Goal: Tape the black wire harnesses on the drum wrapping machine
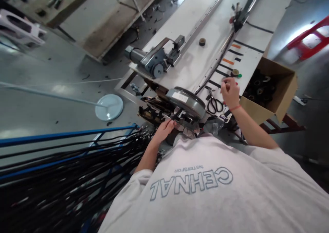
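Note:
At the near end of the bench, my left hand (166, 129) is closed in a pinch beside a round grey machine housing (189, 101). Whatever its fingertips hold against the dark parts there is too small to name. Over the right side of the white bench, my right hand (230, 93) has its fingers curled together, and their contents are hidden. Black-handled scissors (215, 104) lie just left of that hand. Beyond it are a tape roll (234, 72) and a row of black tape strips (220, 72) with some orange pieces (228, 61).
A cardboard box (285, 89) of dark rolls stands right of the bench. A motor unit (154, 58) sits at its left edge, and another tape roll (202, 41) farther up. Left are a blue rack (102, 129) of black cables and a round white stool (109, 107).

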Demonstrator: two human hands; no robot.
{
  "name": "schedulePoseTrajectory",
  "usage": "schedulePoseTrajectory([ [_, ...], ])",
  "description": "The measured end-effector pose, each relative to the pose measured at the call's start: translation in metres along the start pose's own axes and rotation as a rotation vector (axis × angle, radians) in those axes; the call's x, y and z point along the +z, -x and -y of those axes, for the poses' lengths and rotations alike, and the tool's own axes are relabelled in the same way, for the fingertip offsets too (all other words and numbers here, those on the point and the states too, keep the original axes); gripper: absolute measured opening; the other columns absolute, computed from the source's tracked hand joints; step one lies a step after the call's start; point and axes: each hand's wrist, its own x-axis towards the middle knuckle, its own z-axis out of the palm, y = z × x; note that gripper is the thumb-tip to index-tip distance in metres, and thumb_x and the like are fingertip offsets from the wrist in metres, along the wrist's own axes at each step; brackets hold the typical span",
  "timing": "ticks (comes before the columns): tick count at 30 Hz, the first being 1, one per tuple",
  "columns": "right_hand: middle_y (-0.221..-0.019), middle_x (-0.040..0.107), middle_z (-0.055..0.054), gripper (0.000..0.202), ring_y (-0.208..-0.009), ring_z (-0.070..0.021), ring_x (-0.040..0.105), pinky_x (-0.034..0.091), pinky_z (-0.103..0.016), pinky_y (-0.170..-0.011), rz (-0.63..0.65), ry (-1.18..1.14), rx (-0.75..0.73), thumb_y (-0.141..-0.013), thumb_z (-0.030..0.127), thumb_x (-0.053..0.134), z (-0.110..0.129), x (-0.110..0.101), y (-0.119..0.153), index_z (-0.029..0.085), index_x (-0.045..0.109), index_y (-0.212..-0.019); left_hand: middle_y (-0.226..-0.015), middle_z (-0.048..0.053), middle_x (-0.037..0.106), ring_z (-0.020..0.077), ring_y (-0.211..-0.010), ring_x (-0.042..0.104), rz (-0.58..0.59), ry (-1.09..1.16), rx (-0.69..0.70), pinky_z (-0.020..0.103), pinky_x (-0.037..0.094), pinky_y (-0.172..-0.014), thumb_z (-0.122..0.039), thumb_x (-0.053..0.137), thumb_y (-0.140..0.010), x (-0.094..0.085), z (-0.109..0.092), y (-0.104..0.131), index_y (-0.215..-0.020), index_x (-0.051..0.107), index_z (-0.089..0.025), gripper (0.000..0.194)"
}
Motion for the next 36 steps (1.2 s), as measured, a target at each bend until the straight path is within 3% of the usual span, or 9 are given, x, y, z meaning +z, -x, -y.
schedulePoseTrajectory([
  [2, -0.065, 0.063, 0.001, 0.029, -0.056, -0.0163, 0.06, 0.052, -0.03, -0.062, 0.223, -0.231, -0.226, -0.099, 0.036, 0.043, 0.035, 0.02, 0.062, 0.021, 0.056, -0.119, -0.066, 0.001, 0.06, 0.0147, -0.06, 0.053, -0.221, -0.222, 0.126, 0.025, 0.039, -0.059, -0.057, 0.053, -0.089, -0.009, -0.008, -0.006, -0.085, 0.062, -0.019, 0.04],
  [4, -0.093, 0.072, -0.006, 0.037, -0.081, -0.0187, 0.069, 0.056, -0.034, -0.079, 0.433, -0.285, -0.402, -0.094, 0.029, 0.048, 0.062, 0.047, 0.111, 0.02, 0.052, -0.13, -0.075, 0.003, 0.066, 0.0164, -0.07, 0.06, -0.323, -0.349, 0.214, 0.026, 0.043, -0.066, -0.051, 0.048, -0.094, -0.015, -0.013, -0.009, -0.09, 0.064, -0.018, 0.037],
  [6, -0.127, 0.064, -0.018, 0.053, -0.118, -0.0266, 0.061, 0.05, -0.043, -0.102, 0.49, -0.181, -0.412, -0.088, 0.022, 0.053, 0.079, 0.076, 0.135, 0.013, 0.046, -0.139, -0.074, 0.002, 0.065, 0.0156, -0.068, 0.059, -0.314, -0.385, 0.259, 0.026, 0.043, -0.067, -0.049, 0.043, -0.096, -0.016, -0.014, -0.01, -0.093, 0.065, -0.017, 0.039],
  [8, -0.14, 0.051, -0.028, 0.061, -0.133, -0.0332, 0.05, 0.042, -0.049, -0.112, 0.476, -0.049, -0.294, -0.084, 0.018, 0.055, 0.086, 0.101, 0.137, 0.003, 0.042, -0.142, -0.07, 0.001, 0.063, 0.0142, -0.064, 0.056, -0.284, -0.386, 0.284, 0.025, 0.043, -0.066, -0.049, 0.042, -0.097, -0.015, -0.014, -0.01, -0.095, 0.065, -0.016, 0.041],
  [11, -0.134, 0.053, -0.032, 0.053, -0.127, -0.0351, 0.054, 0.044, -0.047, -0.109, 0.461, 0.041, -0.124, -0.087, 0.018, 0.055, 0.086, 0.121, 0.123, -0.004, 0.046, -0.135, -0.067, 0.0, 0.06, 0.013, -0.061, 0.052, -0.249, -0.362, 0.295, 0.024, 0.041, -0.063, -0.048, 0.042, -0.098, -0.012, -0.011, -0.009, -0.095, 0.066, -0.015, 0.041],
  [17, -0.105, 0.067, -0.018, 0.02, -0.094, -0.0275, 0.067, 0.053, -0.038, -0.086, 0.392, 0.088, 0.062, -0.093, 0.024, 0.056, 0.083, 0.123, 0.117, 0.012, 0.056, -0.108, -0.06, -0.003, 0.053, 0.0109, -0.053, 0.044, -0.196, -0.273, 0.294, 0.023, 0.035, -0.054, -0.045, 0.043, -0.099, -0.009, -0.003, -0.007, -0.095, 0.066, -0.015, 0.038],
  [22, -0.102, 0.066, -0.013, 0.011, -0.091, -0.0233, 0.065, 0.05, -0.032, -0.08, 0.354, 0.151, 0.039, -0.094, 0.015, 0.046, 0.082, 0.117, 0.124, 0.018, 0.056, -0.097, -0.06, -0.003, 0.051, 0.0105, -0.054, 0.045, -0.155, -0.221, 0.324, 0.023, 0.035, -0.055, -0.047, 0.045, -0.098, -0.007, 0.004, -0.01, -0.095, 0.066, -0.015, 0.039],
  [29, -0.108, 0.062, -0.016, 0.015, -0.107, -0.0285, 0.057, 0.047, -0.043, -0.098, 0.191, 0.079, -0.101, -0.09, 0.022, 0.052, 0.082, 0.118, 0.139, 0.016, 0.057, -0.103, -0.065, 0.0, 0.06, 0.0123, -0.059, 0.053, -0.12, -0.222, 0.335, 0.023, 0.042, -0.061, -0.042, 0.044, -0.098, -0.005, 0.007, -0.012, -0.096, 0.066, -0.014, 0.036],
  [36, -0.089, 0.068, -0.012, 0.021, -0.083, -0.026, 0.066, 0.053, -0.041, -0.085, 0.15, -0.109, 0.136, -0.086, 0.028, 0.06, 0.08, 0.132, 0.124, 0.016, 0.057, -0.103, -0.069, 0.002, 0.064, 0.0155, -0.066, 0.057, -0.07, -0.273, 0.316, 0.025, 0.045, -0.066, -0.046, 0.041, -0.098, -0.006, 0.011, -0.017, -0.097, 0.066, -0.016, 0.039],
])
